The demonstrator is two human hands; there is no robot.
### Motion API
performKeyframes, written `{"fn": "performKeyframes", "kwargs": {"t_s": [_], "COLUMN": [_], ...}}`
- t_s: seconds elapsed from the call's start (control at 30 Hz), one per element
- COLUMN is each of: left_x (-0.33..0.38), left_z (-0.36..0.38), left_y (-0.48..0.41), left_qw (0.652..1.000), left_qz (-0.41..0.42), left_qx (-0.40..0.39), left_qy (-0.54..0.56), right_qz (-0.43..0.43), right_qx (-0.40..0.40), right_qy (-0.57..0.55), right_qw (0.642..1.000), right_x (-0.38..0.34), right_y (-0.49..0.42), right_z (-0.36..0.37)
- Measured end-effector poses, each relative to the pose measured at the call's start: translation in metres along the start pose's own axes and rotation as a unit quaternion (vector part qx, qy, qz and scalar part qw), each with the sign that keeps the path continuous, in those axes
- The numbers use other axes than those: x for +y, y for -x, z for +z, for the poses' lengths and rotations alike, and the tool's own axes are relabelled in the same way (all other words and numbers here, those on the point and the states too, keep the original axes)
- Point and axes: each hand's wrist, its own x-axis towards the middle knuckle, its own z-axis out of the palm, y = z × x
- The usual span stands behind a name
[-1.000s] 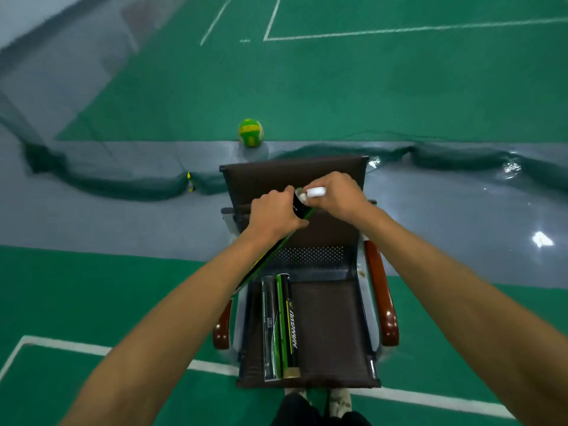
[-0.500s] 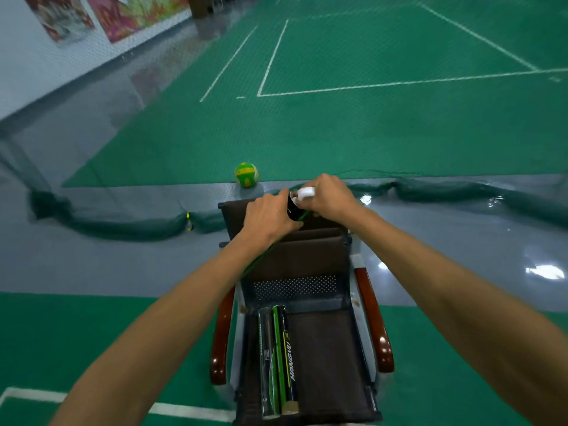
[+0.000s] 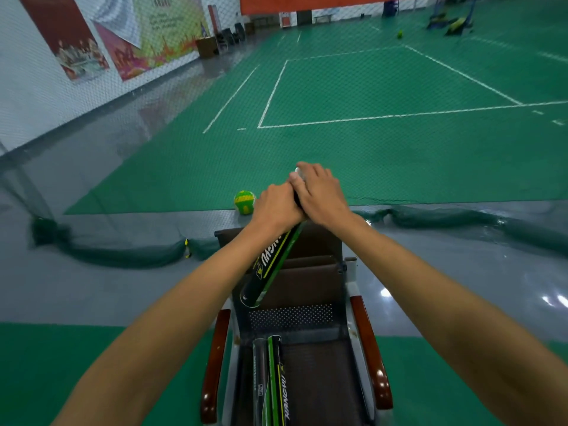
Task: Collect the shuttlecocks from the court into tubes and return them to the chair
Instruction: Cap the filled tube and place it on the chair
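Black-and-green shuttlecock tube (image 3: pixel 270 265) held slanted above the chair (image 3: pixel 310 358). Left hand (image 3: pixel 276 207) wrapped round its upper end; right hand (image 3: pixel 319 195) closed over the top, small white item under its fingers, likely cap. Two tubes (image 3: pixel 272 382) already on seat. Judged nearly finished; none visible on court nearby.

tube (image 3: pixel 270 269): black, green stripe | ball (image 3: pixel 244 202): green-yellow | chair (image 3: pixel 310 281): brown

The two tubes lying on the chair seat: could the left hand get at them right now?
Probably not yet: the left hand is gripping the black tube, though the tubes on the seat lie uncovered.
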Motion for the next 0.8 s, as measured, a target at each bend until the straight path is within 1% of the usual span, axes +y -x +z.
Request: {"fn": "performKeyframes", "kwargs": {"t_s": [0.07,0.13,0.2,0.4,0.57,0.63,0.67,0.7,0.8], "left_x": [0.001,0.001,0.003,0.012,0.016,0.017,0.017,0.017,0.018], "left_z": [-0.002,-0.003,-0.004,-0.005,0.002,0.005,0.008,0.01,0.017], "left_y": [-0.003,-0.005,-0.006,-0.012,-0.015,-0.015,-0.014,-0.014,-0.014], "left_qw": [1.0,0.999,0.999,0.998,0.998,0.998,0.998,0.999,0.998], "left_qz": [-0.005,-0.012,-0.017,-0.016,-0.005,-0.01,-0.01,-0.01,-0.009], "left_qx": [0.016,0.015,0.014,0.038,0.052,0.048,0.046,0.046,0.052], "left_qy": [0.022,0.03,0.037,0.044,0.042,0.033,0.031,0.027,0.037], "right_qz": [-0.014,-0.039,-0.052,-0.054,-0.023,0.003,0.025,0.055,0.137], "right_qx": [-0.021,-0.052,-0.074,-0.052,-0.046,-0.051,-0.057,-0.06,-0.044], "right_qy": [-0.035,-0.08,-0.095,-0.082,-0.098,-0.13,-0.174,-0.238,-0.42], "right_qw": [0.999,0.995,0.991,0.994,0.994,0.99,0.983,0.968,0.896], "right_x": [0.009,0.016,0.02,0.015,0.011,0.014,0.016,0.018,0.021], "right_y": [-0.002,-0.003,-0.005,-0.011,-0.006,-0.003,0.0,0.002,0.0], "right_z": [-0.006,-0.011,-0.015,-0.021,-0.028,-0.025,-0.023,-0.023,-0.028]}}
